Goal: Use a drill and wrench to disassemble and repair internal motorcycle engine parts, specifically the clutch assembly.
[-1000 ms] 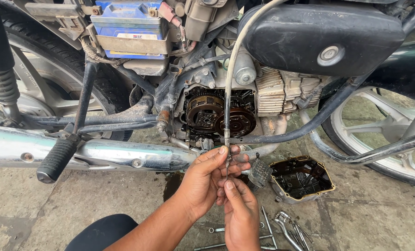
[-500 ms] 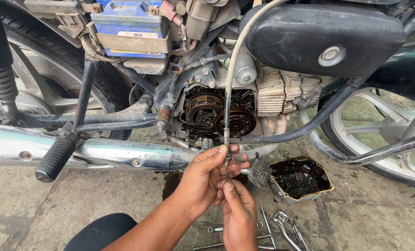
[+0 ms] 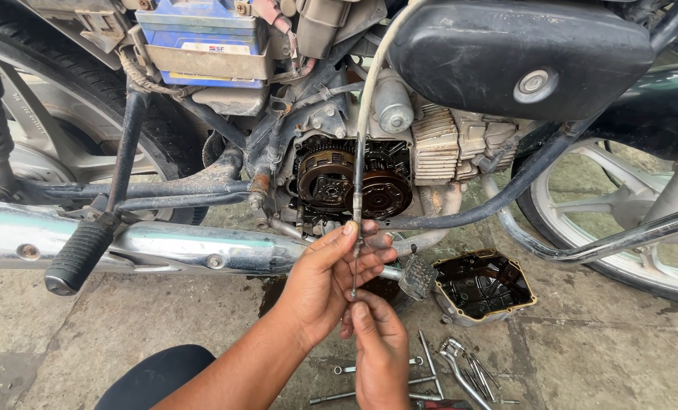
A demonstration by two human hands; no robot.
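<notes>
Head view: I look down at a motorcycle parked on a stained concrete floor [image 3: 126,319], its engine side opened so the clutch assembly [image 3: 352,181] shows, a round toothed basket dark with oil. A pale control cable [image 3: 366,114] drops from the upper frame in front of the clutch, and its thin bare inner wire [image 3: 355,258] hangs down between my hands. My left hand [image 3: 324,281] comes in from the lower left, its grip pressed together on the cable's lower end, thumb and forefinger pinching just below the metal ferrule. My right hand [image 3: 378,342] sits directly beneath, touching the left, its grip closed on the bottom tip of the wire. The cable end hangs just in front of the chrome exhaust pipe [image 3: 164,247], under the clutch. A black rubber-covered kick lever [image 3: 81,254] slants down at the left. Right of my hands lies the removed engine cover [image 3: 481,285], inside up and black with oil, beside a ribbed foot pedal [image 3: 417,276]. Long bolts and a spanner [image 3: 460,368] lie scattered on the floor near my right wrist. A blue battery [image 3: 202,38] sits high in the frame, and the dark fuel tank [image 3: 521,53] fills the upper right.
</notes>
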